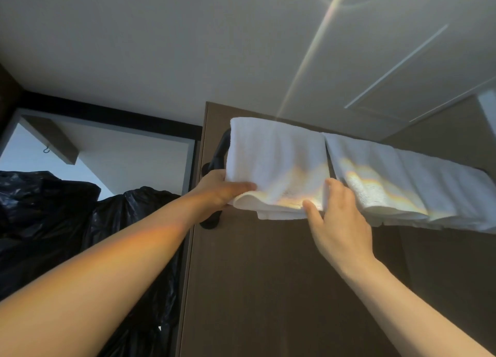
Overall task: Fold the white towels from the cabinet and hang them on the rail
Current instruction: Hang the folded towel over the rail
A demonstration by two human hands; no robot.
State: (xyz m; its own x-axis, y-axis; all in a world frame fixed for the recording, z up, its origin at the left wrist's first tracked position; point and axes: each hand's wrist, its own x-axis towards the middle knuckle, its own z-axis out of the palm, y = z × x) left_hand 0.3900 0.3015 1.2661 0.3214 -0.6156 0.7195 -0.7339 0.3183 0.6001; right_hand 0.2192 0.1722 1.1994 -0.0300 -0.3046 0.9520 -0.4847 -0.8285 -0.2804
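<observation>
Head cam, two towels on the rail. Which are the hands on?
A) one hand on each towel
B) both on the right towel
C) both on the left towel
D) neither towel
C: the left hand grips the lower left edge of the left towel and the right hand pinches its lower right corner, while the right towel hangs untouched on the rail.
</observation>
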